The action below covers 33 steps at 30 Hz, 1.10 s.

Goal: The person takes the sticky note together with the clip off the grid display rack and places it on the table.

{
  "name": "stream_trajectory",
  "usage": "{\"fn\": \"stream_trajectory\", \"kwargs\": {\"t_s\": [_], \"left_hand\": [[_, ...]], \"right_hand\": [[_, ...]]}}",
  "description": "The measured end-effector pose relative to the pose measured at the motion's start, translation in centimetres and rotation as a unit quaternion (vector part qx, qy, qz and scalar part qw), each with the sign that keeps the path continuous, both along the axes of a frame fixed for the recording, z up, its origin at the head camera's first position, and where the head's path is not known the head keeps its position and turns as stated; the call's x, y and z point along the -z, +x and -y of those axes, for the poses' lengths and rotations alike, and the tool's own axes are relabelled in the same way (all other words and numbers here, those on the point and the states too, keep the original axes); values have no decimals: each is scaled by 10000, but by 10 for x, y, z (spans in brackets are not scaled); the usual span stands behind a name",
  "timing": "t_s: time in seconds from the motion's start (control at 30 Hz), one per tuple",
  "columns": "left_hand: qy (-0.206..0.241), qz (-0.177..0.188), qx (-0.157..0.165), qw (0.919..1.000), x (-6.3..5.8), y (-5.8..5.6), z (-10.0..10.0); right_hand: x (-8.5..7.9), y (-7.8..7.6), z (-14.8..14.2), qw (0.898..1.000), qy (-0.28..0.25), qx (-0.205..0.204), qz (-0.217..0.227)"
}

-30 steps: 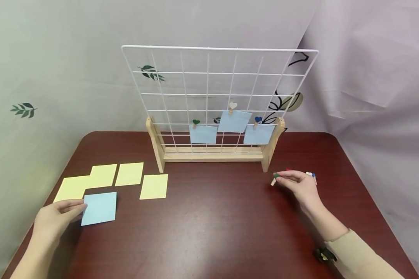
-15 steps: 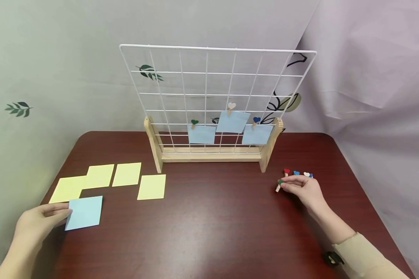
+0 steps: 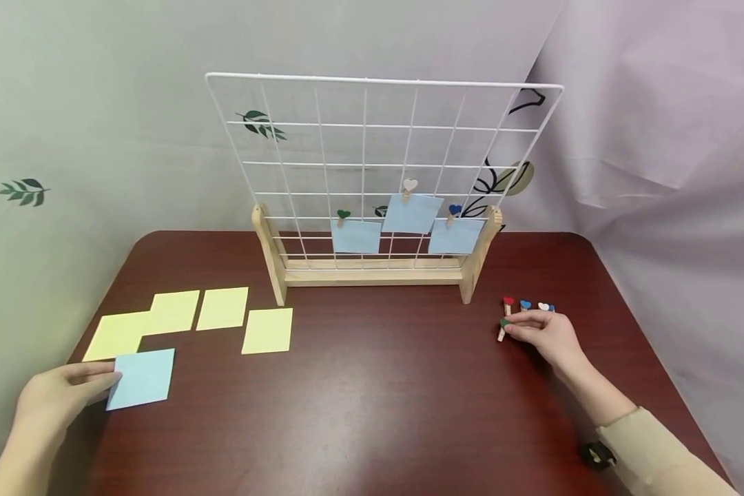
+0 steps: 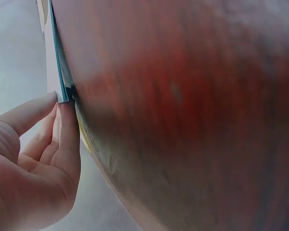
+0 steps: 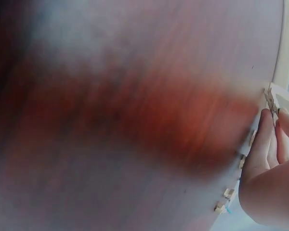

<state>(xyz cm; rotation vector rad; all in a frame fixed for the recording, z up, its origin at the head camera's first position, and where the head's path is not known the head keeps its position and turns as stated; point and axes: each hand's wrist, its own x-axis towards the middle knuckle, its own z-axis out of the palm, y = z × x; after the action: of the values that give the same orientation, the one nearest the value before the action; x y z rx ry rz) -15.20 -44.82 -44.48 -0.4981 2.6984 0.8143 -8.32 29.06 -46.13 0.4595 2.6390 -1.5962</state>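
Between thumb and fingers, my left hand (image 3: 56, 396) pinches a blue sticky note (image 3: 141, 379) by its left edge, at the table's left side. In the left wrist view the note (image 4: 58, 62) appears edge-on and looks layered, perhaps more than one sheet. My right hand (image 3: 548, 337) pinches a small wooden clothespin (image 3: 501, 333) by its end with the green heart. The right wrist view shows that clothespin (image 5: 270, 100) between thumb and fingertips. Just beyond lie several more heart clothespins, among them a red one (image 3: 508, 304) and a light blue one (image 3: 525, 305).
A white wire grid (image 3: 364, 125) stands in a wooden base (image 3: 375, 277) at the back. Clothespins hold three blue notes on it, one of them in the middle (image 3: 412, 215). Several yellow notes lie at left, including the one nearest the middle (image 3: 267, 331).
My left hand has moved left with the blue sticky note. The right hand has drawn slightly right with the green-heart clothespin, and the clothespins behind show more. The head view has shifted a little.
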Motion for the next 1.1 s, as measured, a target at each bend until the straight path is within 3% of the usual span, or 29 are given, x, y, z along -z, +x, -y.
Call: {"fn": "stream_trajectory", "kwargs": {"t_s": [0.27, 0.6, 1.1], "left_hand": [[-397, -367, 384, 9978, 0, 3, -3], [-419, -526, 287, 9973, -4, 4, -5], [-751, -908, 422, 9921, -4, 8, 6]], "right_hand": [[-1, 2, -2, 9986, 504, -82, 145], [-1, 6, -2, 9879, 1533, -240, -43], [-5, 5, -1, 9807, 1913, -375, -177]]}}
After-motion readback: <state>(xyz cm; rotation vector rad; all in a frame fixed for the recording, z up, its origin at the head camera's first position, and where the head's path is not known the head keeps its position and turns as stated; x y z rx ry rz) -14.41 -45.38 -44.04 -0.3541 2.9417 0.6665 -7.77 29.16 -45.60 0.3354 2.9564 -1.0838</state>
